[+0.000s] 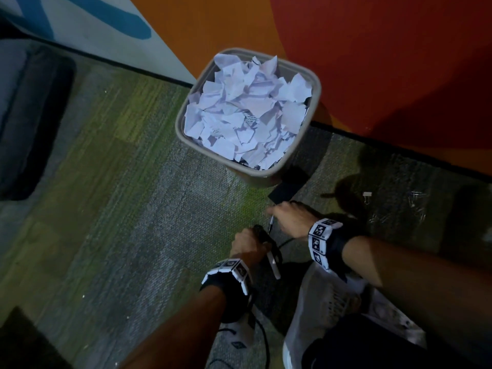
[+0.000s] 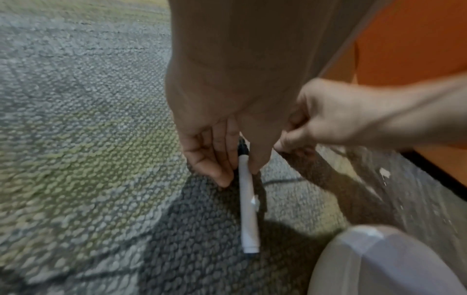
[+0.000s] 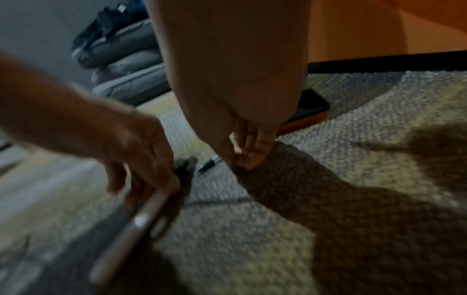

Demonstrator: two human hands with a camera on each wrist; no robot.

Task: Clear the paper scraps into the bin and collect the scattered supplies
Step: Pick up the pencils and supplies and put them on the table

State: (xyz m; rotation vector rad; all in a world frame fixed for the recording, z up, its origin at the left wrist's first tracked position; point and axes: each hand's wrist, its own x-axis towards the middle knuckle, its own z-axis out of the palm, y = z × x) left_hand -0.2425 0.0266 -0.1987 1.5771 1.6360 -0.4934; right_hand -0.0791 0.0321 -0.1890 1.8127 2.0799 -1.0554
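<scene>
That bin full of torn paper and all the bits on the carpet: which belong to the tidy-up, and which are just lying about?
Part of the job:
- bin and paper scraps
- white marker, held by the left hand
- black pen at the right hand
- binder clip
- paper clips

Just lying about:
- cable
- grey cushions

Left hand (image 1: 246, 242) fingers curled, gripping; right hand (image 1: 291, 217) fingers pinched, low
</scene>
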